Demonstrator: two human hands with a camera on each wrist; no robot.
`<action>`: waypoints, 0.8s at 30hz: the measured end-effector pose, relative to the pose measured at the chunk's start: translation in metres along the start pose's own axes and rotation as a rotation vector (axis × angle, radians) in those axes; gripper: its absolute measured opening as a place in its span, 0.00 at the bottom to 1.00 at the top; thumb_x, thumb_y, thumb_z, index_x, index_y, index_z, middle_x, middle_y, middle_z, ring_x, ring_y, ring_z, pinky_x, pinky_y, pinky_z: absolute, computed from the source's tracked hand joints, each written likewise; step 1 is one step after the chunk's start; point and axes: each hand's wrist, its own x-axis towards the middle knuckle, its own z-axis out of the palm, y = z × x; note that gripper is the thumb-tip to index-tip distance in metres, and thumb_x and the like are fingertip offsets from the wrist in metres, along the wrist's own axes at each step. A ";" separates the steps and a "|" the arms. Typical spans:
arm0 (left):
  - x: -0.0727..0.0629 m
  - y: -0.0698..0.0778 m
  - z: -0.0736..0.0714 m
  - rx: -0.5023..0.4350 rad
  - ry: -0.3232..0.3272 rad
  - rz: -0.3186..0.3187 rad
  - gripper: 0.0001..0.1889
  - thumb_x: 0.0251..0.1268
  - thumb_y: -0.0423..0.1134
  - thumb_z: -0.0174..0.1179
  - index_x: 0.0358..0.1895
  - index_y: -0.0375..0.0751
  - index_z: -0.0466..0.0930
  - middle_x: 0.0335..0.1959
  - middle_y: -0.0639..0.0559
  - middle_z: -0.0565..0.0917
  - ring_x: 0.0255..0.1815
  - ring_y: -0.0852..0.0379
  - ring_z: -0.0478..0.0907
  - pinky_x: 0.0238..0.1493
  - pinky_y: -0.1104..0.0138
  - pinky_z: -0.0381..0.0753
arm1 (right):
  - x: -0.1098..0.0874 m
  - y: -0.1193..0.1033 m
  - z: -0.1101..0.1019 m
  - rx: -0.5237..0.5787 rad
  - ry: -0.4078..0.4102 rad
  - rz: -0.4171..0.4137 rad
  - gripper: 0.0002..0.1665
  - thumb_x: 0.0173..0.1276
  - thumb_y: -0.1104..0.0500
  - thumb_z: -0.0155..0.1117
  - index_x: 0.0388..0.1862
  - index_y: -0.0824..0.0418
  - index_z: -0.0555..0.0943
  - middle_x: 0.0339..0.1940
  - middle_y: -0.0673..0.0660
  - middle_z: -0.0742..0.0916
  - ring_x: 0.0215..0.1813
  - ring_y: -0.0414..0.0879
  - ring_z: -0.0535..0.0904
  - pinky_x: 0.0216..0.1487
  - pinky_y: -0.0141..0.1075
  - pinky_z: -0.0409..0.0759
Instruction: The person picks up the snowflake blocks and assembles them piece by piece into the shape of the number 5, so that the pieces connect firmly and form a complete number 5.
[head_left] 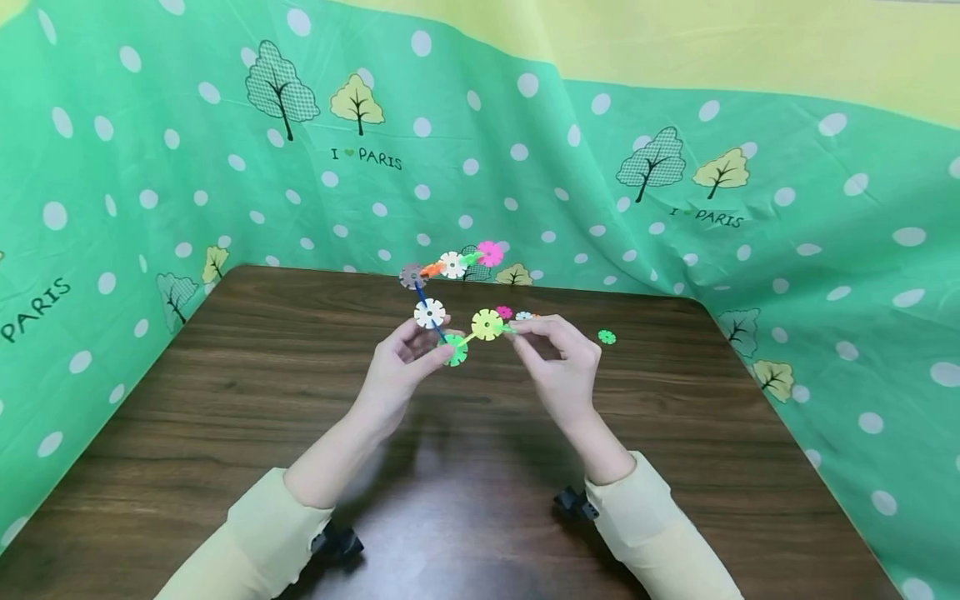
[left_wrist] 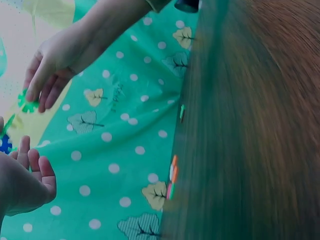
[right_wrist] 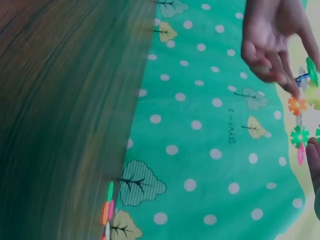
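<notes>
Above the dark table, the left hand pinches a chain of notched discs by its near green disc; the right hand pinches an edge-on disc, its join to the chain unclear. Farther off, the right hand partly hides loose discs.

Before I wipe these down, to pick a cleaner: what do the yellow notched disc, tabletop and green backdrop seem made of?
Yellow notched disc: probably smooth plastic, from its even, bright colour. Tabletop: dark wood grain with a soft sheen; wood or laminate, I can't tell. Green backdrop: likely matt printed fabric, as it hangs in folds.
</notes>
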 end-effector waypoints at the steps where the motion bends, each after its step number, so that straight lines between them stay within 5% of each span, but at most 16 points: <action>1: -0.001 0.000 -0.002 0.006 0.004 0.001 0.16 0.59 0.29 0.61 0.51 0.39 0.75 0.41 0.57 0.84 0.44 0.61 0.79 0.45 0.68 0.79 | 0.002 -0.003 -0.001 -0.002 0.002 -0.002 0.12 0.43 0.81 0.71 0.27 0.71 0.84 0.26 0.63 0.86 0.32 0.38 0.81 0.38 0.26 0.81; 6: -0.004 0.002 -0.003 0.069 0.007 -0.002 0.17 0.58 0.30 0.62 0.51 0.35 0.72 0.38 0.57 0.82 0.41 0.60 0.78 0.42 0.66 0.81 | 0.006 -0.013 -0.004 0.005 -0.002 0.007 0.11 0.42 0.82 0.70 0.25 0.73 0.83 0.26 0.67 0.86 0.34 0.39 0.83 0.39 0.26 0.81; 12: -0.006 -0.001 0.013 0.023 -0.033 0.030 0.22 0.55 0.28 0.65 0.53 0.35 0.72 0.45 0.40 0.81 0.46 0.55 0.80 0.51 0.66 0.80 | -0.002 -0.007 0.003 0.072 -0.012 0.007 0.09 0.45 0.80 0.70 0.24 0.71 0.83 0.27 0.61 0.87 0.34 0.48 0.85 0.42 0.31 0.82; 18: -0.003 -0.002 0.033 -0.106 0.087 0.072 0.17 0.57 0.27 0.64 0.51 0.32 0.74 0.41 0.50 0.83 0.40 0.58 0.81 0.48 0.67 0.81 | -0.018 0.011 0.013 0.096 -0.018 -0.035 0.08 0.46 0.77 0.71 0.23 0.67 0.85 0.27 0.61 0.88 0.34 0.50 0.85 0.42 0.32 0.83; 24: 0.001 -0.006 0.036 -0.170 0.139 0.076 0.14 0.58 0.31 0.65 0.47 0.31 0.78 0.37 0.50 0.86 0.36 0.53 0.83 0.52 0.62 0.80 | -0.021 0.010 0.016 0.113 -0.033 -0.017 0.08 0.47 0.76 0.71 0.26 0.67 0.85 0.29 0.61 0.88 0.35 0.49 0.85 0.41 0.32 0.83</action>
